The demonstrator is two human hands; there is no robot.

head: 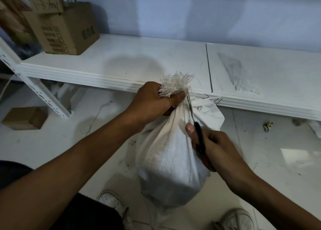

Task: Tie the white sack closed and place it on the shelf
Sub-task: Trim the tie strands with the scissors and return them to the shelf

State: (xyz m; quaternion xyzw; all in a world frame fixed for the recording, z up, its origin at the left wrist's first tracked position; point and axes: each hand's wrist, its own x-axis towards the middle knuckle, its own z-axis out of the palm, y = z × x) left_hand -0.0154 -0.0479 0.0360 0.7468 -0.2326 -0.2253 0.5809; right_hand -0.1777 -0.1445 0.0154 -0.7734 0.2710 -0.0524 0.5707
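A full white woven sack (166,162) stands on the floor between my feet, just in front of the low white shelf (121,61). My left hand (152,101) is shut on the sack's gathered neck, with frayed white strands (175,83) sticking up above my fist. My right hand (213,148) grips black-handled scissors (198,132). Their blades point up along the sack's neck, right beside my left thumb. Whether a tie goes round the neck is hidden by my fingers.
A brown cardboard box (67,30) stands on the shelf at the far left. A smaller box (24,117) lies on the floor by the shelf's slanted leg (43,97). Small metal scraps (268,126) lie on the floor at the right. My white shoes (111,202) flank the sack.
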